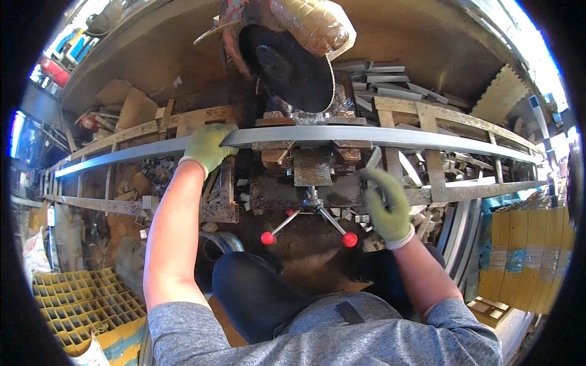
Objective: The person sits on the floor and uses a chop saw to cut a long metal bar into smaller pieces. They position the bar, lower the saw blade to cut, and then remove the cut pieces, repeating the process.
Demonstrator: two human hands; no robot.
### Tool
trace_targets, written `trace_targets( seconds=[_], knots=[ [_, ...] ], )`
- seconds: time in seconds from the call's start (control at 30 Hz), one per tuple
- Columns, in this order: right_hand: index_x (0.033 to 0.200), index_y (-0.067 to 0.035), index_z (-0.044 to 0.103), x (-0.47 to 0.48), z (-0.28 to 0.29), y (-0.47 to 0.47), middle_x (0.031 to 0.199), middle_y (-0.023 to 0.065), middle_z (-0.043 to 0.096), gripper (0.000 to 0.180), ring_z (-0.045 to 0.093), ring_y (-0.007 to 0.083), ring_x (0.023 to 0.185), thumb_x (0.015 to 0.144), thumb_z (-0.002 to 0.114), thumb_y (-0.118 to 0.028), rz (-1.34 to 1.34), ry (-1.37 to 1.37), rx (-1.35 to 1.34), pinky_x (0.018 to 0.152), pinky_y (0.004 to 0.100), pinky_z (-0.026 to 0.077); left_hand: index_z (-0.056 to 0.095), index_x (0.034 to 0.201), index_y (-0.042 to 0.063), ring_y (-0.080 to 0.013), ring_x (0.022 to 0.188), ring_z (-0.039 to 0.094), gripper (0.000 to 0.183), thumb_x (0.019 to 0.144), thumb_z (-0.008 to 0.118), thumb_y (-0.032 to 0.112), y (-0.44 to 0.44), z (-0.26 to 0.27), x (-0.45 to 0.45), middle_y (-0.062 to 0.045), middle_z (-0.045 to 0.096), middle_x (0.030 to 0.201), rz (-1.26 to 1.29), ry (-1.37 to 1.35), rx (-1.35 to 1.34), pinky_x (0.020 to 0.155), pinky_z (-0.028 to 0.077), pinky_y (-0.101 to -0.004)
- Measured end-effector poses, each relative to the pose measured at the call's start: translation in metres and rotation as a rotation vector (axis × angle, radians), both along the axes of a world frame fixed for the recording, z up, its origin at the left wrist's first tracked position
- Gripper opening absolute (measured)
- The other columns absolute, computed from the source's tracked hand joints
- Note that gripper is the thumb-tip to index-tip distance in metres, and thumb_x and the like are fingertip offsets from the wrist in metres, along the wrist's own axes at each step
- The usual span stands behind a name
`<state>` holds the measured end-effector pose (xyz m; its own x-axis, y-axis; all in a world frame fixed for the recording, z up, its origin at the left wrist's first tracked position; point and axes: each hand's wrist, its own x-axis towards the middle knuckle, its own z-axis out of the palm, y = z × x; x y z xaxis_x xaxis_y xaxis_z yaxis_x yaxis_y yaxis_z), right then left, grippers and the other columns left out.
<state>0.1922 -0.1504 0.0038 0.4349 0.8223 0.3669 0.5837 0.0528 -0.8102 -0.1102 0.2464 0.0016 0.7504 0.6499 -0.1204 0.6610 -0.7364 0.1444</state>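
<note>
A long silver metal bar (329,133) lies crosswise through the vise of what looks like a cut-off saw. My left hand (208,146), in a green glove, is wrapped around the bar left of the vise. My right hand (389,206), gloved too, is off the bar, its curled fingers apart and nothing seen in them. It is to the right of the vise's front jaw (352,150). Below the jaw, the vise screw carries a spoked handle with red knobs (349,239). The saw's black round guard (290,68) rises behind the bar; the blade is hidden.
Metal frames (439,176) extend on both sides beneath the bar. Offcuts (393,78) lie behind and under them. A stack of yellow-edged pieces (526,256) stands at right, with rows of yellow rectangular tubes (87,302) at lower left. A wrapped bundle (313,23) sits above the guard.
</note>
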Motion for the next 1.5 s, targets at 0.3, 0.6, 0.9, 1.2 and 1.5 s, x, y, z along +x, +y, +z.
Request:
trace_targets(
  seconds=[0.3, 0.6, 0.9, 1.2, 1.5],
  knots=[
    [0.145, -0.014, 0.07, -0.076, -0.012, -0.028, 0.114, 0.0208, 0.084, 0.046, 0.08, 0.0485, 0.097, 0.117, 0.057, -0.049, 0.117, -0.31, -0.635, 0.088, 0.0618, 0.063, 0.067, 0.164, 0.021, -0.0296, 0.168, 0.046, 0.073, 0.097, 0.089, 0.042, 0.005, -0.019, -0.001, -0.004, 0.059, 0.176, 0.045, 0.025, 0.074, 0.139, 0.034, -0.0506],
    [0.157, -0.01, 0.066, -0.08, -0.18, -0.027, 0.133, 0.0305, 0.079, 0.059, 0.075, 0.0517, 0.125, 0.115, 0.06, -0.051, 0.139, 0.101, -0.913, 0.11, 0.0571, 0.057, 0.066, 0.163, 0.023, -0.0286, 0.171, 0.043, 0.074, 0.095, 0.092, 0.038, -0.009, -0.008, 0.018, -0.003, 0.055, 0.18, 0.111, 0.078, 0.085, 0.141, 0.031, -0.0531],
    [0.169, 0.003, 0.048, -0.067, -0.16, -0.019, 0.146, 0.0348, 0.074, 0.083, 0.07, 0.0479, 0.14, 0.11, 0.073, -0.05, 0.43, 0.213, -0.932, 0.12, 0.0495, 0.054, 0.055, 0.172, 0.017, -0.0387, 0.166, 0.046, 0.076, 0.104, 0.08, 0.04, -0.051, -0.013, 0.005, -0.015, 0.055, 0.178, 0.173, 0.084, 0.362, 0.137, 0.035, -0.0582],
    [0.157, -0.001, 0.068, -0.048, -0.059, -0.051, 0.14, 0.0257, 0.081, 0.06, 0.079, 0.0337, 0.131, 0.113, 0.074, -0.041, -0.011, 0.452, -0.467, 0.114, 0.0429, 0.06, 0.074, 0.152, 0.002, -0.0341, 0.125, 0.079, 0.074, 0.107, 0.078, 0.06, -0.293, -0.057, 0.002, -0.019, 0.083, 0.137, 0.219, -0.076, -0.836, 0.112, 0.059, -0.0404],
    [0.15, -0.009, 0.067, -0.09, 0.033, -0.003, 0.116, 0.0244, 0.084, 0.055, 0.081, 0.0471, 0.108, 0.112, 0.06, -0.046, 0.201, -0.193, -0.886, 0.097, 0.0615, 0.062, 0.073, 0.145, 0.003, -0.0395, 0.137, 0.074, 0.073, 0.105, 0.072, 0.064, -0.323, -0.28, 0.113, -0.024, 0.078, 0.144, 0.15, -0.331, -0.975, 0.114, 0.056, -0.0478]
  ],
)
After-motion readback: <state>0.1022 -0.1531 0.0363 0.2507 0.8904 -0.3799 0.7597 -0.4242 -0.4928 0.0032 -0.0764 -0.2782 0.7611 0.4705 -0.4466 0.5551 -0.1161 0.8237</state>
